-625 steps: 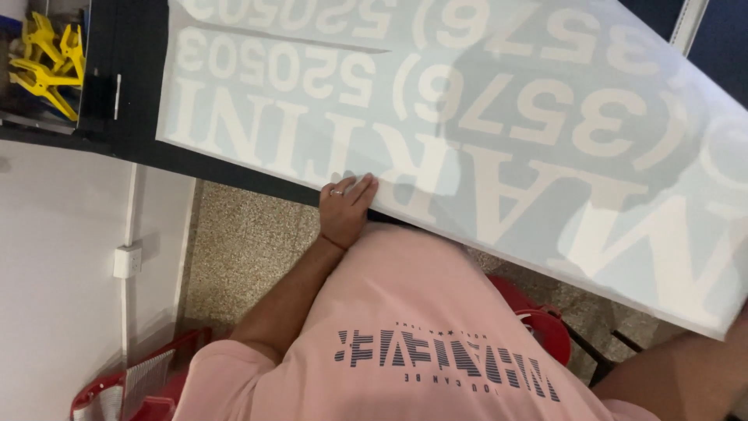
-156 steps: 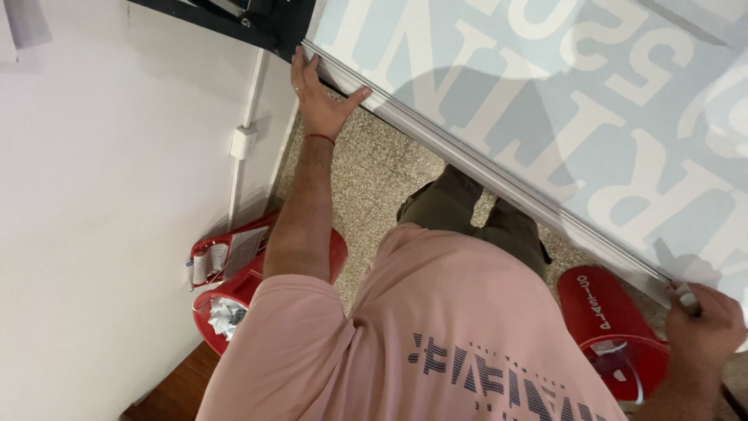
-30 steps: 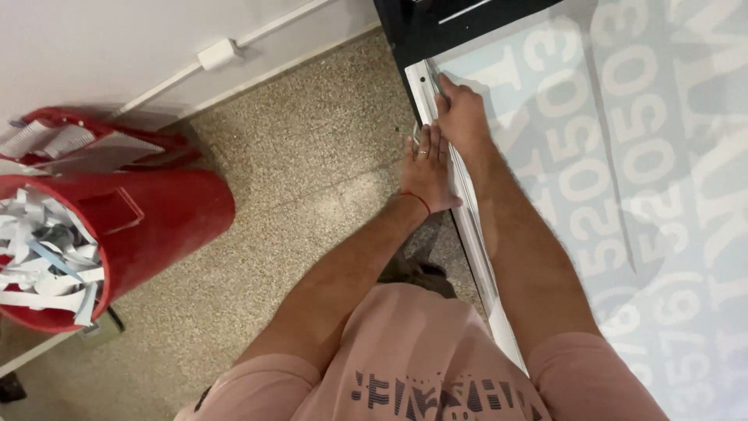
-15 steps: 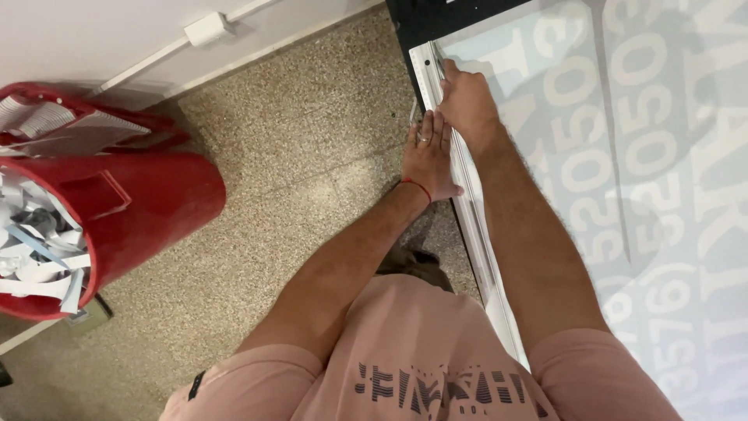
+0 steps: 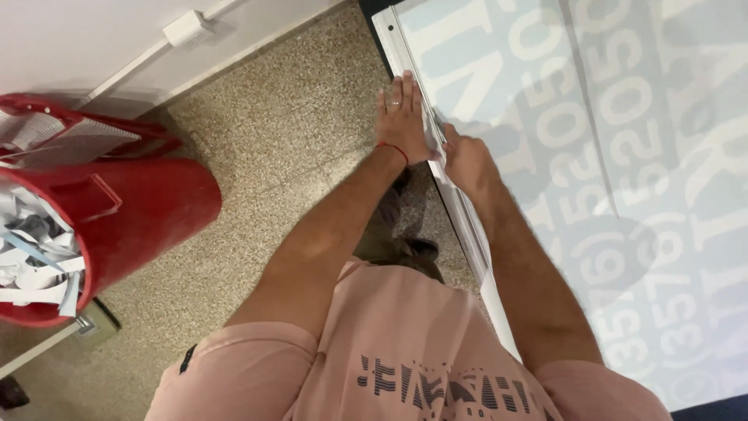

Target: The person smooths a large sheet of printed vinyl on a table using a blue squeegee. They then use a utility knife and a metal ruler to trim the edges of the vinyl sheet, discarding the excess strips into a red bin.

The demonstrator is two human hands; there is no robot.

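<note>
A large sheet (image 5: pixel 623 195) is pale grey-blue, patterned all over with big whitish letters and digits, and has a white strip along its near edge. The left hand (image 5: pixel 401 117) wears a silver ring and a thin red cord at the wrist. The person's shirt (image 5: pixel 389 351) is salmon pink with a dark navy striped print across it. The floor (image 5: pixel 273 140) is speckled beige and brown. A bin (image 5: pixel 132 218) is bright red, filled with white and pale grey paper scraps (image 5: pixel 31 257). The wall (image 5: pixel 78 39) is white, with a white cable duct (image 5: pixel 187 27).
</note>
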